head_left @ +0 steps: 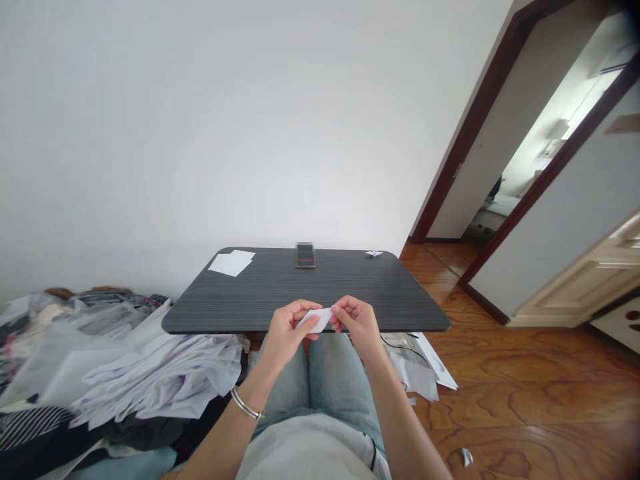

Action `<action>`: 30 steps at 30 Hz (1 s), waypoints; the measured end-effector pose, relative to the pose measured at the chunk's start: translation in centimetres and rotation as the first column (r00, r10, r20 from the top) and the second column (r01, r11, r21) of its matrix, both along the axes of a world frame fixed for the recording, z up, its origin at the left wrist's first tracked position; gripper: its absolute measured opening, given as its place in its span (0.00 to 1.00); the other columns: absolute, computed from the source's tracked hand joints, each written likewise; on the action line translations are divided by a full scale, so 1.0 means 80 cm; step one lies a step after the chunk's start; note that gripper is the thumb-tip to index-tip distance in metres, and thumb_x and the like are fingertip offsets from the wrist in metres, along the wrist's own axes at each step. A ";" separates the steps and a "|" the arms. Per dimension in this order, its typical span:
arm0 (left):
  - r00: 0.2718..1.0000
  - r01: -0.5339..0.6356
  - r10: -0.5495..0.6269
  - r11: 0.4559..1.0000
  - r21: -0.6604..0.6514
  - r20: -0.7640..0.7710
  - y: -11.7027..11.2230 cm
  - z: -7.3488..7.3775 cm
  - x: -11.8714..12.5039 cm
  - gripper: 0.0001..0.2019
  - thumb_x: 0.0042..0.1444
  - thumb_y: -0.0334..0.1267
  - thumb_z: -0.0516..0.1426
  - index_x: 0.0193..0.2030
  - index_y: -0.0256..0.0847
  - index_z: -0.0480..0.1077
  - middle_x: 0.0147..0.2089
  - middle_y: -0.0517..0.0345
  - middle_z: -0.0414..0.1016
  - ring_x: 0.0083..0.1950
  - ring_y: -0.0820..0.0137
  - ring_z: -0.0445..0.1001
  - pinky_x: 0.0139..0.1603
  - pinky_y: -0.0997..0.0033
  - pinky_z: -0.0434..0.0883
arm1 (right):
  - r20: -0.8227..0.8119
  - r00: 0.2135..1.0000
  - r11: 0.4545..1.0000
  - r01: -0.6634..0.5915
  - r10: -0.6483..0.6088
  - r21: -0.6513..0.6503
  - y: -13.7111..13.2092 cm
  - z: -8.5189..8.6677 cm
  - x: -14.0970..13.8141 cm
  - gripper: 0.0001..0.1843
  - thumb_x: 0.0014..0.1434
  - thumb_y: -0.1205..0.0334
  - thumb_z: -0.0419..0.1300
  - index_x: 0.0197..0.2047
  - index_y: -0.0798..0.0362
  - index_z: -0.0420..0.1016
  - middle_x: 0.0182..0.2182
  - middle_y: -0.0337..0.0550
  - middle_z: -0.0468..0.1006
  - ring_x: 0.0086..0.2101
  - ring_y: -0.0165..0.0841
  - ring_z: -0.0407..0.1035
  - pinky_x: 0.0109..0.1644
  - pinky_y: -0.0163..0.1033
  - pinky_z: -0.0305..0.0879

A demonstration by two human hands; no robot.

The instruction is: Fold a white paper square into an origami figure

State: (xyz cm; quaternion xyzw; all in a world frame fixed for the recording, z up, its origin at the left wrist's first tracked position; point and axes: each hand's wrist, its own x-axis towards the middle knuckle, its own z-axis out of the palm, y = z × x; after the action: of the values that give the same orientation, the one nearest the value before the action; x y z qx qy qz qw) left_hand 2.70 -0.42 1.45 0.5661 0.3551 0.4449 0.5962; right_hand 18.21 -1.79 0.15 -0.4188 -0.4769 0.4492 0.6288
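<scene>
A small folded piece of white paper (317, 320) is held between both hands, just above the near edge of the dark table (270, 287). My left hand (293, 325) pinches its left side, thumb on top and fingers beneath. At the paper's right corner, the thumb and fingertips of my right hand (356, 320) are closed on it. Farther back on the table's right side stands a white folded paper crane (373, 253). Flat white paper sheets (233, 262) lie at the back left.
A phone (305, 255) leans upright at the table's back middle, near the white wall. Piled clothes (150, 373) fill the left side. Papers and a cable (413, 363) lie under the table's right side, and a crumpled scrap (467, 457) is on the wooden floor.
</scene>
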 end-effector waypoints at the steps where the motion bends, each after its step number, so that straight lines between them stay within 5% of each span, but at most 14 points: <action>1: 1.000 0.001 -0.001 1.000 0.005 -0.005 0.000 0.000 0.000 0.17 0.45 0.42 0.63 0.40 0.35 0.73 0.31 0.54 0.80 0.32 0.69 0.76 0.25 0.77 0.74 | -0.004 1.000 1.000 -0.011 0.011 0.003 0.000 0.000 0.001 0.18 0.46 0.48 0.66 0.22 0.55 0.71 0.16 0.37 0.74 0.15 0.24 0.65 0.18 0.28 0.63; 7: 0.997 -0.056 0.059 0.997 0.053 -0.046 -0.001 0.003 -0.001 0.15 0.45 0.41 0.62 0.39 0.34 0.76 0.30 0.53 0.79 0.29 0.69 0.75 0.23 0.76 0.73 | -0.016 0.999 0.996 -0.033 0.032 -0.083 0.000 -0.001 0.003 0.28 0.53 0.39 0.55 0.21 0.56 0.71 0.14 0.39 0.72 0.13 0.25 0.63 0.16 0.29 0.59; 14: 0.990 -0.066 0.081 0.989 0.134 -0.116 -0.002 0.002 -0.001 0.12 0.47 0.38 0.61 0.37 0.36 0.76 0.30 0.54 0.79 0.29 0.69 0.75 0.24 0.75 0.74 | 0.154 0.984 0.993 -0.080 0.092 -0.081 -0.002 0.003 0.004 0.25 0.53 0.45 0.58 0.15 0.54 0.65 0.09 0.34 0.64 0.12 0.23 0.56 0.16 0.29 0.53; 22: 0.983 -0.063 0.089 0.985 0.159 -0.162 -0.001 0.002 -0.003 0.13 0.49 0.39 0.59 0.40 0.35 0.75 0.33 0.52 0.80 0.31 0.67 0.76 0.26 0.74 0.74 | 0.092 0.995 0.999 -0.039 0.038 0.009 0.001 -0.005 0.007 0.17 0.53 0.48 0.59 0.27 0.53 0.68 0.15 0.32 0.68 0.14 0.23 0.58 0.17 0.28 0.53; 26: 0.968 -0.095 0.151 0.959 0.267 -0.201 0.002 -0.006 -0.003 0.13 0.50 0.38 0.59 0.43 0.38 0.73 0.31 0.54 0.80 0.31 0.67 0.77 0.33 0.71 0.74 | 0.113 0.993 0.999 -0.040 0.036 0.037 0.004 -0.011 0.008 0.14 0.51 0.51 0.63 0.27 0.53 0.69 0.17 0.33 0.70 0.16 0.23 0.61 0.19 0.28 0.57; 30: 0.964 -0.163 0.229 0.913 0.374 -0.139 0.005 -0.013 -0.004 0.05 0.50 0.37 0.60 0.33 0.39 0.74 0.39 0.49 0.80 0.42 0.62 0.78 0.45 0.65 0.73 | 0.070 0.997 0.999 0.017 -0.020 0.051 0.004 -0.011 0.008 0.14 0.50 0.51 0.64 0.27 0.53 0.70 0.18 0.36 0.73 0.18 0.25 0.66 0.21 0.29 0.62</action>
State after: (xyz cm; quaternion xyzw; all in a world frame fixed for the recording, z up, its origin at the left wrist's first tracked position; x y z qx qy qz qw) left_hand 2.41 -0.03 0.43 0.6648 0.3751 0.5070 0.4004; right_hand 18.86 -1.43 -0.71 -0.4228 -0.5061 0.4160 0.6262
